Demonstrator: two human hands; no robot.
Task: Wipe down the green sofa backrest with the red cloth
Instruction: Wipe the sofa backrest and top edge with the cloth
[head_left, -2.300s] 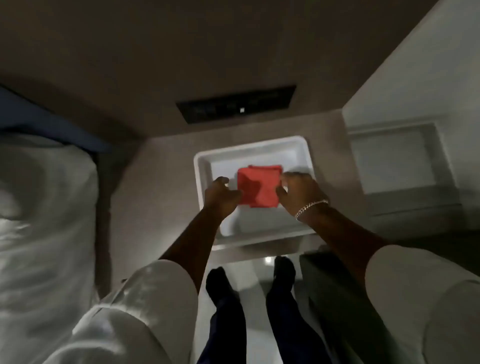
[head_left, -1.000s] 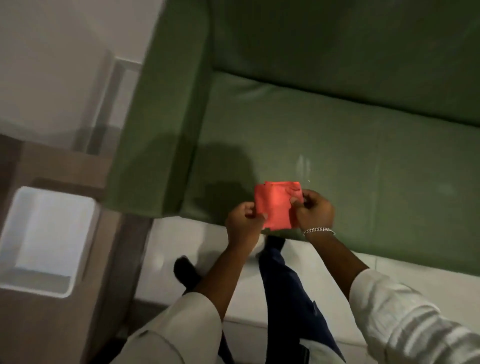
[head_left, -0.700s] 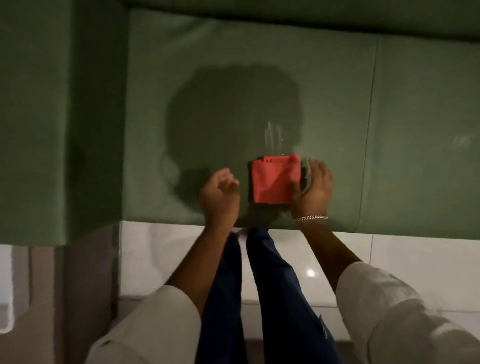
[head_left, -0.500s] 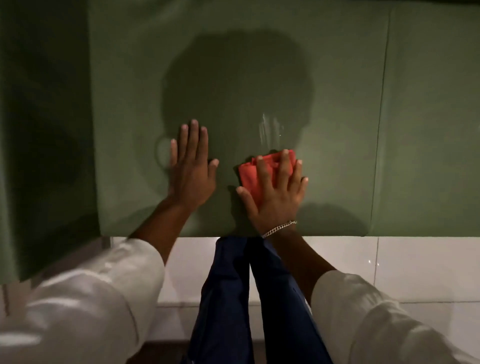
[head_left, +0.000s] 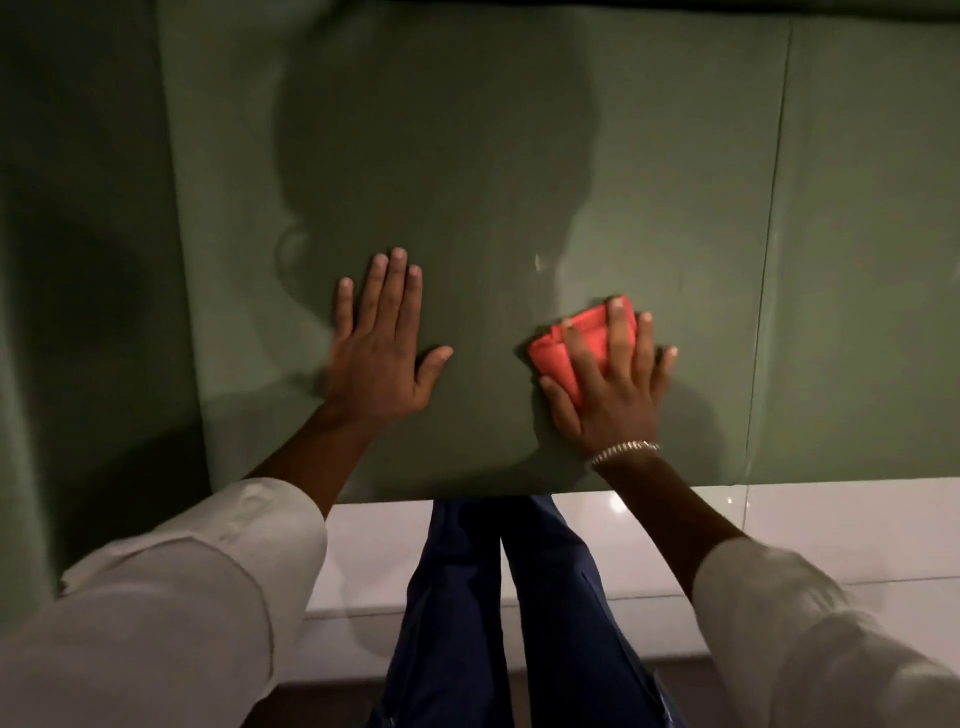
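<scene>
Head view, items listed nearest first.

1. White sleeves (head_left: 156, 613), both forearms, at the lower corners; dark blue trousers (head_left: 509, 597) between them, legs close together.
2. Pale glossy floor (head_left: 831, 525), a strip beneath the sofa's front edge.
3. Bracelet (head_left: 623, 451), silver links, on the right wrist.
4. Right hand (head_left: 608, 389): palm down, fingers spread and extended, pressing the red cloth (head_left: 566, 348) flat against the green upholstery. No pinch or grasp; the cloth is trapped under palm and fingers, its folded edge showing to the left of the hand.
5. Left hand (head_left: 379, 358): flat, fingers straight and slightly fanned, thumb out to the side. It has hold of nothing and rests on the cushion (head_left: 467, 156) well apart from the cloth, seemingly as a brace.
6. Green sofa (head_left: 857, 260): one broad panel under both hands, a vertical seam (head_left: 774, 208) to the right of the cloth, a darker armrest (head_left: 88, 260) at left. A small pale mark (head_left: 538, 261) lies just beyond the cloth. The person's shadow falls across the panel.
7. Backrest: only a dark strip at the top edge; too little shown to judge its condition.

Step in hand, as judged: wiping under way, cloth in contact on the lower panel. Next move calls for steady downward pressure while sliding the cloth, then carrying the strokes farther up toward the backrest, the free hand steadying the body.
</scene>
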